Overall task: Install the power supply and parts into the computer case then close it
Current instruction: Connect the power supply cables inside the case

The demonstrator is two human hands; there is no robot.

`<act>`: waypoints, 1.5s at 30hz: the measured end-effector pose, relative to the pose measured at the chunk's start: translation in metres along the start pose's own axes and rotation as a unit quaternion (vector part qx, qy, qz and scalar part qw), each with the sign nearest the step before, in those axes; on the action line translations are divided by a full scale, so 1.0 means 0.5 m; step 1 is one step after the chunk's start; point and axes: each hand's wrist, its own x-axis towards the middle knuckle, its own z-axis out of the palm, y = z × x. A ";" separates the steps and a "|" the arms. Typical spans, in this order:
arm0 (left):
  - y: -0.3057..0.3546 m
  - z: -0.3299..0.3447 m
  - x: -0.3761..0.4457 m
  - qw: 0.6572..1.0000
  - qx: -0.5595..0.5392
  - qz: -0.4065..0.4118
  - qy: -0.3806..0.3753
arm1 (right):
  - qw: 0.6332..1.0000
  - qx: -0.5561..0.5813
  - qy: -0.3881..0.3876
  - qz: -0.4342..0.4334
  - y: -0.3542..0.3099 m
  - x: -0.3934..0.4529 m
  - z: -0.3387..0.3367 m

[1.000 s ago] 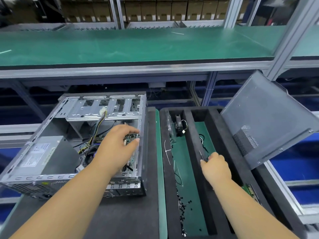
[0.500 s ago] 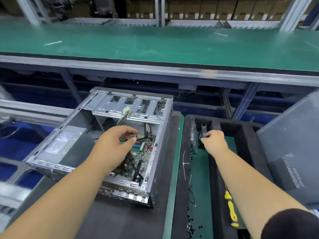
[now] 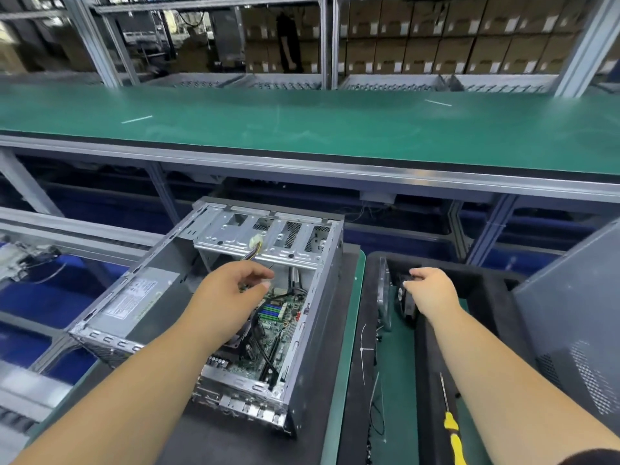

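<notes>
R hand (image 3: 432, 290) has moved from tray mid to far end; fingers now curl round black fan (image 3: 407, 303). L hand (image 3: 231, 297) stays over open case (image 3: 312, 330), fingers loosely curled, pinching cable? Can't tell. PSU (image 3: 134, 300) seated at case L side. Fan install next.

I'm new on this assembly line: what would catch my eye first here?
The open computer case in the middle, its circuit board bare, with the left hand hovering over it. To the right, the right hand grips a black fan in a foam tray, a yellow-handled screwdriver nearer you.
</notes>
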 end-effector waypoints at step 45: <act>-0.141 -0.259 0.112 0.920 -0.133 0.165 -0.329 | 0.735 0.570 -0.349 -0.114 -0.463 -0.432 0.157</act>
